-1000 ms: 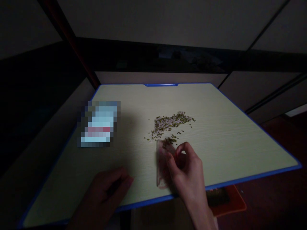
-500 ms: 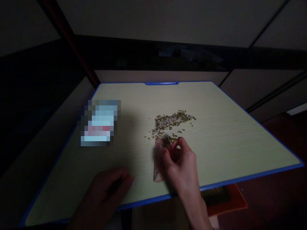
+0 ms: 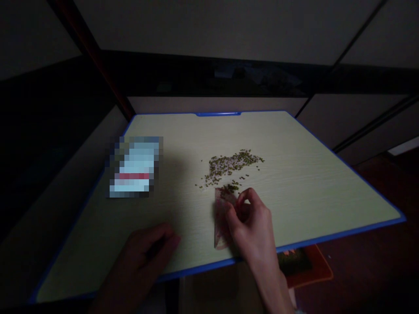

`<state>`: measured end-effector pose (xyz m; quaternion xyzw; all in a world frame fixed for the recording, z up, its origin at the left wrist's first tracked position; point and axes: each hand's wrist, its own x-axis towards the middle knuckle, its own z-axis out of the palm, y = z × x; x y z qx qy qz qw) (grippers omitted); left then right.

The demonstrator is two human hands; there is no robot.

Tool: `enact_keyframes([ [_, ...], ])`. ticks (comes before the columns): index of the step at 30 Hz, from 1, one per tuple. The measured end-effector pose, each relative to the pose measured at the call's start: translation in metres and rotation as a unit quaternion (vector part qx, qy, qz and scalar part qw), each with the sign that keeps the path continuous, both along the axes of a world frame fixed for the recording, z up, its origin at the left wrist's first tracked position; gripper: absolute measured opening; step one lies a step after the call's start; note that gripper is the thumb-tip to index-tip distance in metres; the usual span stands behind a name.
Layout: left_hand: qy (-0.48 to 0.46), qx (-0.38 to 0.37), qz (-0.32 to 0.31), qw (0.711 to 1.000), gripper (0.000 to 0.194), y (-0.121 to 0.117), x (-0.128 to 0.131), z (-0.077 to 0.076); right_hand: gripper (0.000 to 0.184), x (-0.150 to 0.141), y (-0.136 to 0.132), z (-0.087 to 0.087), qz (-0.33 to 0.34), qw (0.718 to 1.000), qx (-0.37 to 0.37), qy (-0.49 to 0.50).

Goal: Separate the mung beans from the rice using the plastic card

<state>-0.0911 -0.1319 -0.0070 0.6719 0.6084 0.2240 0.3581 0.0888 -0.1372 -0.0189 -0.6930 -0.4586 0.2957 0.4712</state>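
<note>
My right hand (image 3: 250,222) is closed in a pinch at the right side of a thin pinkish packet (image 3: 221,233) with faint red print, which lies on the table and is partly covered by the hand. A small cluster of green grains (image 3: 231,187) sits at the packet's far end. Beyond it spreads a loose heap of small green and whitish grains (image 3: 229,165), with a few strays around it. In shadow on the left, my left hand (image 3: 147,253) rests by the table's near side, fingers curled together and nothing visible in them.
The pale folding table (image 3: 310,183) has a blue rim and a blue handle (image 3: 218,114) at the far edge. A blurred-out lit screen (image 3: 135,165) lies at its left. Below the near edge is an orange-edged mat or box (image 3: 307,266). Pale panels stand behind.
My right hand and the packet have shifted slightly right together. More green grains now show at the packet's far end. The left hand has hardly moved; the view has turned a little.
</note>
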Motion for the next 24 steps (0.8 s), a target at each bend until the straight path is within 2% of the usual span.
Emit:
enact_keyframes([
  [9,-0.01,0.002,0.008,1.0,0.032,-0.001,0.002,0.002,0.019,0.014,0.0,-0.001,-0.015,0.999,-0.029,-0.01],
  [17,0.007,0.011,-0.023,1.0,0.033,0.001,-0.004,-0.005,0.019,0.003,0.0,0.001,0.018,1.0,0.001,0.013],
  [24,0.018,0.016,-0.018,1.0,0.033,0.0,-0.004,-0.004,0.021,0.006,0.003,-0.001,0.007,1.0,-0.012,0.009],
])
